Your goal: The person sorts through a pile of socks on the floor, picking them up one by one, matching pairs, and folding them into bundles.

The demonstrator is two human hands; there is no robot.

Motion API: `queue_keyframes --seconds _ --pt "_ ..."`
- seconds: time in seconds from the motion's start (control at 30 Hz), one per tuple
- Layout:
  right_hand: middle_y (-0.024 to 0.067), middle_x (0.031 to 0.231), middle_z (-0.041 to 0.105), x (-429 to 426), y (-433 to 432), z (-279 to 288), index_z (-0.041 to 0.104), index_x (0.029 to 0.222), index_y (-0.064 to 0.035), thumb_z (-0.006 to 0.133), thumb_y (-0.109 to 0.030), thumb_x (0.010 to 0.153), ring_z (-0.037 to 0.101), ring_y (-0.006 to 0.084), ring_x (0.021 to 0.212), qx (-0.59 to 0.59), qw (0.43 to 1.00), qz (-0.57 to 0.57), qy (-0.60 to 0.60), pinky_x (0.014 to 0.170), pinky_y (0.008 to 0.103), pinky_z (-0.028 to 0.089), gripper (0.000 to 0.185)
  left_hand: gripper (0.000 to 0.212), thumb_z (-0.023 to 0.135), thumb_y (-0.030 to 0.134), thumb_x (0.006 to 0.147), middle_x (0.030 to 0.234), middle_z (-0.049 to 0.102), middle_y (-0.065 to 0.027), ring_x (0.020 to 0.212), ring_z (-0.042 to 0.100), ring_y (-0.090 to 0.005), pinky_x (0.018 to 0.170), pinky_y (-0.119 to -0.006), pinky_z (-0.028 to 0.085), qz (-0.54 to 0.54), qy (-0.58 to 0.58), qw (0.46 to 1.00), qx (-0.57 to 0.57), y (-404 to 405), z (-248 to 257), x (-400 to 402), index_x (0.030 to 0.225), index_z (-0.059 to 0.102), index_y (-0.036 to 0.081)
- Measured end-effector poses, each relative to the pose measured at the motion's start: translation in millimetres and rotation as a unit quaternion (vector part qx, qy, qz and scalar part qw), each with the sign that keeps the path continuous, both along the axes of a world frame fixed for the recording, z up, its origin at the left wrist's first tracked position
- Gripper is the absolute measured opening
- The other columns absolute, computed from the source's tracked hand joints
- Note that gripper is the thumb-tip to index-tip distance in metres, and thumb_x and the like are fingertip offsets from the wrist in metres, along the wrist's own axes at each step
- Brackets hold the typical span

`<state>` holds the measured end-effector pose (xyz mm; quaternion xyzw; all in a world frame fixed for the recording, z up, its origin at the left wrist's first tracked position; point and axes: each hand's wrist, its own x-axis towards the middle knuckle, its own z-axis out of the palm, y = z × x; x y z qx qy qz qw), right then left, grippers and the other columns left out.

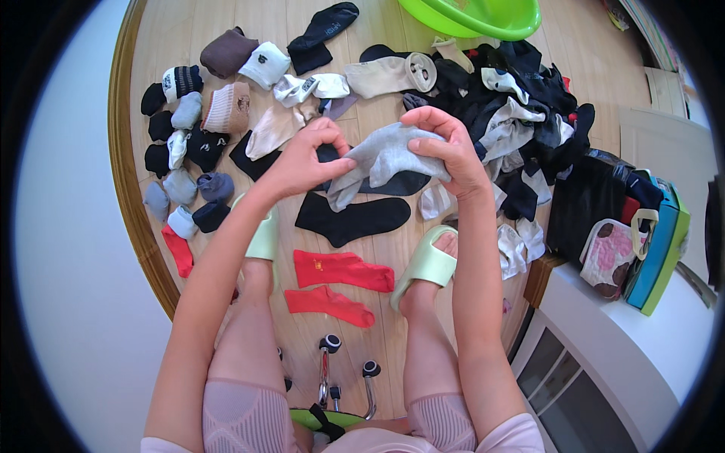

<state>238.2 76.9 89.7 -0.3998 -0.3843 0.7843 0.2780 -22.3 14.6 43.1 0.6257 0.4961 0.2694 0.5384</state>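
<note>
A light grey sock (391, 156) is stretched between both hands above the floor. My right hand (439, 148) grips its wider part, thumb on top. My left hand (325, 153) pinches its left edge between thumb and fingers. Beneath it lie dark socks, partly hidden by the grey one. Nearer to me a black sock (351, 219) lies flat, then a larger red sock (340, 270) and a smaller red sock (328, 306). Beyond the hands are a cream sock (376, 76), a white sock (311, 88) and a black sock (323, 37).
Rolled socks (181, 187) stand grouped at the left by a wooden edge. A loose sock heap (521, 113) spreads at the right. A green basin (481, 22) is at the top. Green slippers (425, 260) flank the red socks; a wheeled stool base (324, 368) is below. A black bag (583, 198) stands right.
</note>
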Motion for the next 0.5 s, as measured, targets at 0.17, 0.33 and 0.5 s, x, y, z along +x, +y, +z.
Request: queue_keyframes --seconds 0.17,0.33,0.5 --pt "0.0034 0.098 0.068 15.4 -6.9 -3.4 0.066 0.111 -0.0034 0.074 -0.004 0.071 0.064 0.0101 0.087 -0.025 0.998 0.049 -0.042 0.079 0.025 0.053 0.04 0.025 0.075 0.018 0.082 0.1 0.057 -0.0001 0.087 0.053 -0.0067 0.076 -0.022 0.043 -0.022 -0.236 0.935 -0.265 -18.7 -12.6 5.0 0.08 0.053 0.008" --pt "0.0017 0.098 0.069 21.2 -7.0 -9.8 0.065 0.114 -0.0046 0.075 -0.004 0.072 0.064 0.0093 0.088 -0.016 0.995 0.091 -0.047 0.08 0.0258 0.052 0.044 0.026 0.076 0.023 0.083 0.094 0.062 0.0007 0.086 0.053 -0.0048 0.079 -0.023 0.044 -0.017 -0.279 0.889 -0.362 -31.1 -11.7 13.1 0.094 0.058 0.007" --pt "0.0011 0.097 0.068 33.9 -10.6 -27.9 0.068 0.108 -0.0046 0.073 -0.002 0.074 0.063 0.0088 0.085 -0.044 0.991 0.108 -0.07 0.078 0.0243 0.051 0.034 0.038 0.078 0.03 0.083 0.092 0.063 0.0016 0.087 0.056 -0.0059 0.081 -0.023 0.043 -0.035 -0.204 0.904 -0.374 -41.7 -26.4 -5.0 0.107 0.062 0.004"
